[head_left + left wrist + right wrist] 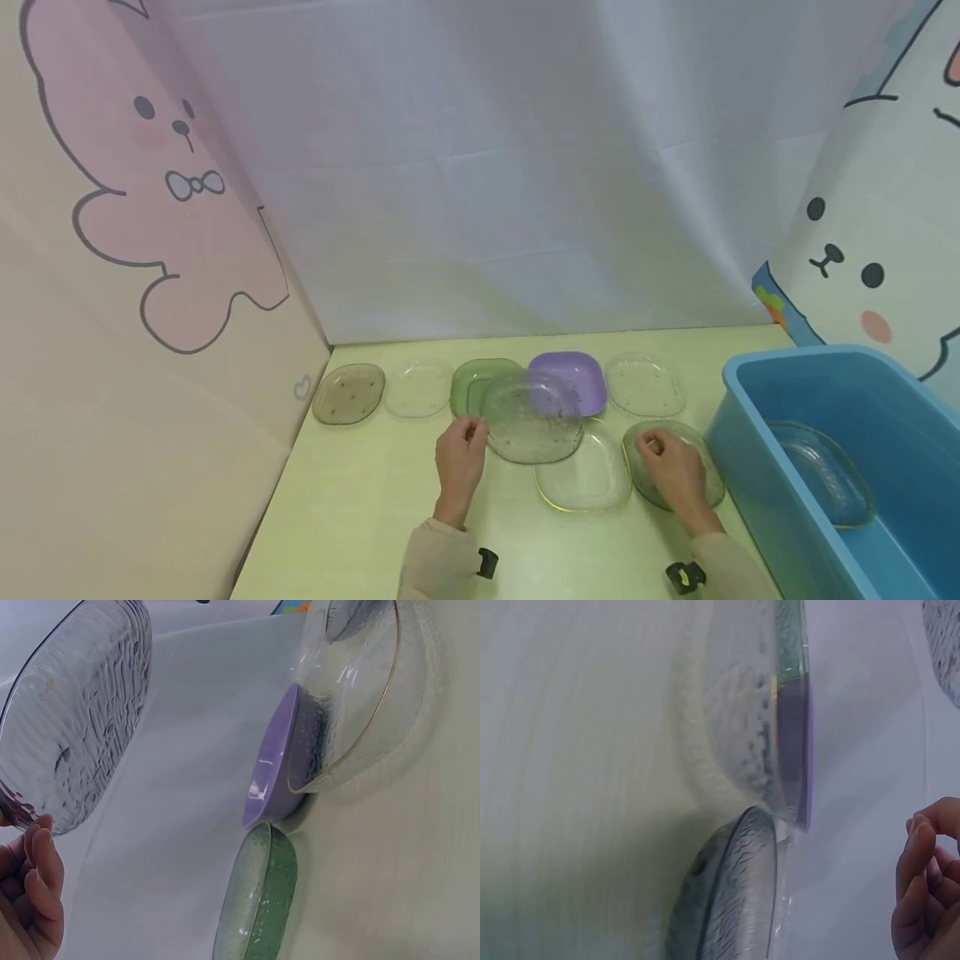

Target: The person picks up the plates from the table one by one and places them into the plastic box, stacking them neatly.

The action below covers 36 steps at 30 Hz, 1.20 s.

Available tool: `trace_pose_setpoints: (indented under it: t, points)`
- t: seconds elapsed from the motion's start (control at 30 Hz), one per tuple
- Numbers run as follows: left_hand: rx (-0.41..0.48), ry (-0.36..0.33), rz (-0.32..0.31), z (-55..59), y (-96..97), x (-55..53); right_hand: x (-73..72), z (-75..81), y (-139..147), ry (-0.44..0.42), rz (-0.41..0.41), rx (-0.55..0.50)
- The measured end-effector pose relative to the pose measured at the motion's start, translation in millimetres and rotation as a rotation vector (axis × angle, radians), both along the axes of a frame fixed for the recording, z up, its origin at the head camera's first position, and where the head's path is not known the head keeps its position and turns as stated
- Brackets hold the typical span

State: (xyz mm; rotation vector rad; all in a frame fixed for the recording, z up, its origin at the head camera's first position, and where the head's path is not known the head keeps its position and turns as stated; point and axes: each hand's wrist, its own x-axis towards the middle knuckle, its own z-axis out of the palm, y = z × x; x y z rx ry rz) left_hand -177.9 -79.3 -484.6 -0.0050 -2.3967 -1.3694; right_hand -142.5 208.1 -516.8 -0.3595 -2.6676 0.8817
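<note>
My left hand (pixel 461 458) pinches the edge of a clear greyish plate (pixel 532 429), raised above the table. Its rippled surface fills the upper left of the left wrist view. Through it I see parts of a green dish (pixel 467 387) and a purple dish (pixel 588 379). Nearer lies a clear yellow-rimmed dish (pixel 585 483), partly covered by the raised plate. On the right, my right hand (pixel 678 475) hovers over a grey-green clear dish (pixel 645 487). Its fingers are loosely curled, and the right wrist view shows nothing between them.
A blue bin (pixel 780 475) stands at the right edge, with a clear dish (pixel 821 475) inside. Along the back of the table (pixel 337 517) lie a brownish dish (pixel 348 394) and two clear ones, left (pixel 417 389) and right (pixel 645 385). Curtains close off the back and sides.
</note>
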Motion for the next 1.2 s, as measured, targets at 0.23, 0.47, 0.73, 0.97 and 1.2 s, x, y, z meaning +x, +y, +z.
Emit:
trace_pose_setpoints:
  t: [0.23, 0.47, 0.73, 0.97, 1.2]
  points:
    - [-0.02, 0.018, -0.026, -10.6, 7.7, 3.5, -1.6, 19.7, -19, 0.081, 0.062, -0.174]
    - [-0.033, 0.008, -0.032, -15.8, 9.9, 6.5, -5.8, 24.2, -33, 0.01, 0.203, -0.308]
    - [-0.037, -0.001, -0.039, -21.9, 11.7, 12.0, 1.2, 16.5, -51, -0.072, 0.298, -0.368]
    - [-0.02, -0.011, -0.052, -25.6, 11.9, 16.3, 9.3, 9.8, -62, 0.016, 0.307, -0.358]
    - [0.002, -0.013, -0.06, -27.6, 13.1, 19.3, 10.7, 8.4, -66, 0.047, 0.29, -0.371]
